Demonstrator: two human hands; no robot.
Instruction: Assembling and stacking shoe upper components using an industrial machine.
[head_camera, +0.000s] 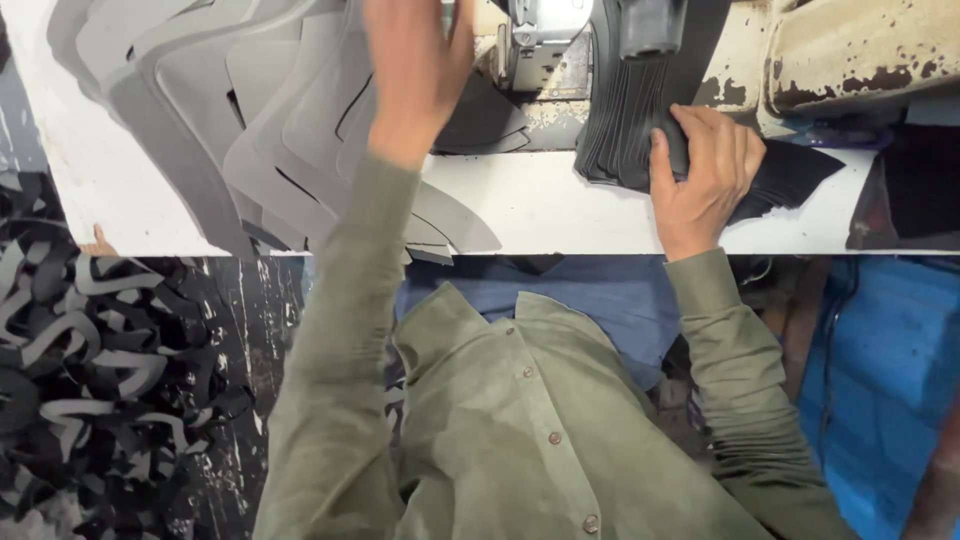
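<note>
My right hand (705, 175) grips a stack of thin black cut pieces (620, 120) standing on edge on the white worktable (540, 205), thumb on the near side and fingers over the top. The stack runs up under a dark machine part (652, 28). My left hand (412, 70) reaches forward over a fan of grey cut sheets (290, 130) and a dark piece (485, 120). Its fingertips leave the top of the view, so I cannot see whether it holds anything. Both sleeves are olive green.
A metal machine head (545, 40) sits at the back centre, with a worn, chipped cream housing (860, 50) to its right. Black and grey offcut strips (100, 340) pile on the floor at left. A blue surface (890, 380) lies at lower right.
</note>
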